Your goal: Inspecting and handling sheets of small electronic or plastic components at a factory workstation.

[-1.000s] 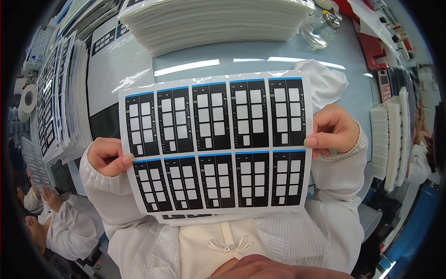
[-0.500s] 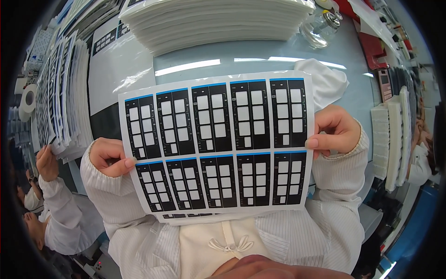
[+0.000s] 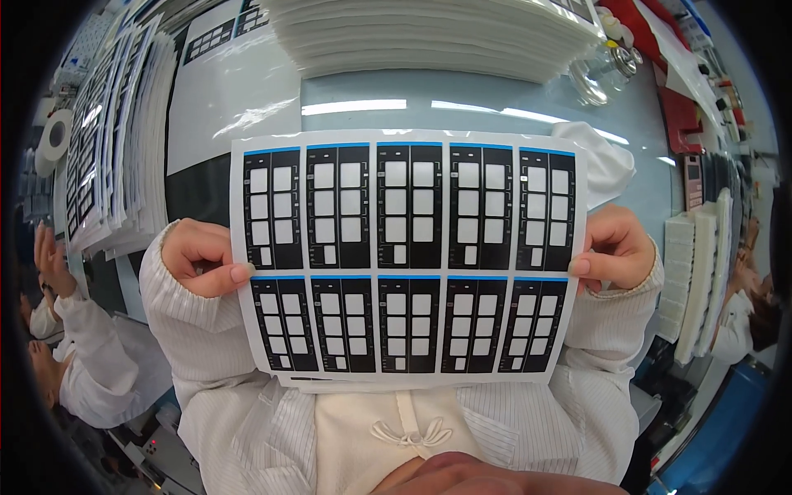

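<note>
Between both hands I hold up a white sheet (image 3: 408, 273) printed with two rows of black panels, each with white squares and a blue strip on top. My left hand (image 3: 198, 257) pinches its left edge, the thumb lying on the front. At the opposite edge, my right hand (image 3: 617, 254) grips the sheet the same way. The fingertips behind the sheet are hidden. Along the bottom, the edge of another sheet (image 3: 330, 383) peeks out from under it, close to my chest.
Beyond the sheet stands a tall stack of white sheets (image 3: 437, 41), with a glass jar (image 3: 606, 73) to its right. A white cloth (image 3: 598, 161) lies on the table. More printed sheets (image 3: 124, 140) are stacked at left, near a co-worker's hand (image 3: 53, 260) and a white roll (image 3: 56, 134).
The held sheet has shifted right and lies more level, both hands keeping their grip. At the left, the co-worker's hand has moved away from the stacked sheets.
</note>
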### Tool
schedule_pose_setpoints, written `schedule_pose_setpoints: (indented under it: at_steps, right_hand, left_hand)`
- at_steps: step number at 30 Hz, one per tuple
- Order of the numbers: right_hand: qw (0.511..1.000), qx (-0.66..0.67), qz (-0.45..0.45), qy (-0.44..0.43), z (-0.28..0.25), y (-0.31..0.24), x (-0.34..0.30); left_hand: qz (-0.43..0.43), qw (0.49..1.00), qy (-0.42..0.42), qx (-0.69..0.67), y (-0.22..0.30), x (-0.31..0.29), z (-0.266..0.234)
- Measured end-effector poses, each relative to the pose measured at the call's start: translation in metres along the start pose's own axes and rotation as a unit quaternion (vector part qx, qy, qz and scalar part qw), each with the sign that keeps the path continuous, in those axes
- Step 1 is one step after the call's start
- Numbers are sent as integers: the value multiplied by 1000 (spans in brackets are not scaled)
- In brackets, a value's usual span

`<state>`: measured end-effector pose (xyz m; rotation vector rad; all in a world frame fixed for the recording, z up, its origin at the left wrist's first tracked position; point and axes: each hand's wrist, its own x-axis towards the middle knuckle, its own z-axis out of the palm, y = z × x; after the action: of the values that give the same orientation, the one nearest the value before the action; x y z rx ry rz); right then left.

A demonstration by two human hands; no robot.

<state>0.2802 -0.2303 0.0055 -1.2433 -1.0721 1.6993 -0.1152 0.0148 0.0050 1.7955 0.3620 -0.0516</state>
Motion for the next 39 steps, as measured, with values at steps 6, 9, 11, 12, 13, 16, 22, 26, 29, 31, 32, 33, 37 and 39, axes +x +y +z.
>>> schedule_pose_setpoints:
  at_steps: [6, 9, 11, 12, 13, 16, 22, 26, 29, 31, 32, 33, 37, 39]
  right_hand:
    - [1000, -5, 8, 7, 0, 2, 0]
    - [1000, -12, 9, 4, -4, 5, -3]
    - [1000, -17, 12, 4, -5, 4, -4]
    - [1000, -11, 11, 9, -5, 4, -4]
    - [1000, -5, 9, 13, -5, 4, -4]
    - [1000, -17, -21, 4, -6, 9, -3]
    - [999, -19, -29, 4, -8, 9, -3]
    - [1000, -8, -20, 16, -7, 9, -4]
    - [1000, -5, -4, 26, -7, 8, -6]
    - [999, 17, 5, 27, -7, 7, -7]
    - [999, 18, 5, 28, -7, 7, -7]
    - [999, 24, 6, 24, -7, 6, -6]
    - [999, 38, -4, 19, -9, 9, -6]
    - [999, 35, -11, 17, -8, 5, -9]
  left_hand:
    - [6, 1000, 2, 16, 2, -2, 2]
    - [14, 1000, 13, 6, 1, -1, 9]
    - [5, 1000, 13, 7, 3, 0, 10]
    - [-2, 1000, 11, 9, 3, 0, 9]
    - [-4, 1000, 13, 9, 3, 0, 9]
    - [28, 1000, 10, 5, 2, -1, 9]
    - [25, 1000, -1, 13, 2, 0, 6]
    - [21, 1000, -1, -1, 2, 1, 7]
    - [18, 1000, 0, -2, 4, 1, 7]
    - [5, 1000, -4, 2, 5, 1, 7]
    - [11, 1000, -2, 0, 5, 1, 7]
    - [16, 1000, 0, -2, 5, 1, 7]
    - [-1, 1000, -11, -6, 4, 2, 6]
    - [29, 999, -4, -13, 8, 4, 6]
